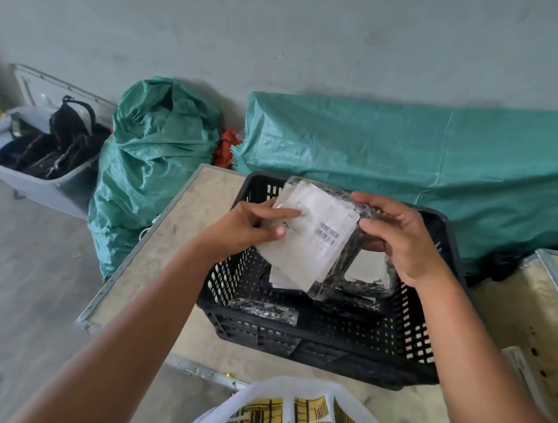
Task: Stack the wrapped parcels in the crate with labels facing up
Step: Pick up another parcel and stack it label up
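Observation:
A black slotted plastic crate stands on a pale board. Above its open top I hold a clear-wrapped dark parcel with a white barcode label turned up toward me. My left hand pinches the label's left edge with thumb and fingers. My right hand grips the parcel's right side. Inside the crate lie more wrapped parcels, one showing a white label under the held one.
The crate sits on a metal-edged board. Behind it lie a stuffed green sack and a long green-covered bundle against the wall. A grey bin of dark clothing is at far left. A white and yellow bag is near me.

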The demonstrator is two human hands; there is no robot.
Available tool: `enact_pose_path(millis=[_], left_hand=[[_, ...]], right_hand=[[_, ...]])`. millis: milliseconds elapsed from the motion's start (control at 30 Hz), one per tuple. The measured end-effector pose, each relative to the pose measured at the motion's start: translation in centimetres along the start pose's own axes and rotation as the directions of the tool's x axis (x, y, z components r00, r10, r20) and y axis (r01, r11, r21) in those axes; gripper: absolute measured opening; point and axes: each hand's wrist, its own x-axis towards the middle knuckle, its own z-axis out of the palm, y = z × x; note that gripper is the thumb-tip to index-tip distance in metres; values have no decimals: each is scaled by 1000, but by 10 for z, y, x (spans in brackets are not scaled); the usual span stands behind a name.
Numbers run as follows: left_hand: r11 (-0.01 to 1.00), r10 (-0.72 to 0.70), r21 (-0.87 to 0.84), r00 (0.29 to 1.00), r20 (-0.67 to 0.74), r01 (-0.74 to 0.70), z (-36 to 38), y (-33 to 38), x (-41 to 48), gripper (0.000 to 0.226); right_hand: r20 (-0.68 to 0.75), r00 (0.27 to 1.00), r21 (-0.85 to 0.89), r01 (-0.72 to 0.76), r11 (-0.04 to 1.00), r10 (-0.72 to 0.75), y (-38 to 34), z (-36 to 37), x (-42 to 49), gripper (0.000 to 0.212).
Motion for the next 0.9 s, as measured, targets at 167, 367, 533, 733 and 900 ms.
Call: enact_pose_path(millis=[167, 367, 533, 733, 900], left_hand=[[984, 56, -171, 995, 81, -42, 6, 9, 2, 46], [942, -9, -334, 993, -120, -32, 9, 3, 15, 46], [938, -152, -341, 960, -236, 65, 8, -20, 34, 48], [937, -336, -211, 884, -326, 279, 23, -74, 52, 44], [902, -382, 50, 847, -369, 429, 27, -104, 65, 52]], right_hand=[[35, 999, 90, -19, 996, 16, -7, -6, 4, 44], [-87, 992, -66, 86, 994, -91, 6, -1, 7, 53], [-38, 998, -183, -59, 981, 53, 41, 13, 19, 67], [-115, 954, -442, -300, 845, 278, 91, 33, 44, 96], [-132, 914, -471, -399, 787, 384, 123, 38, 54, 105]])
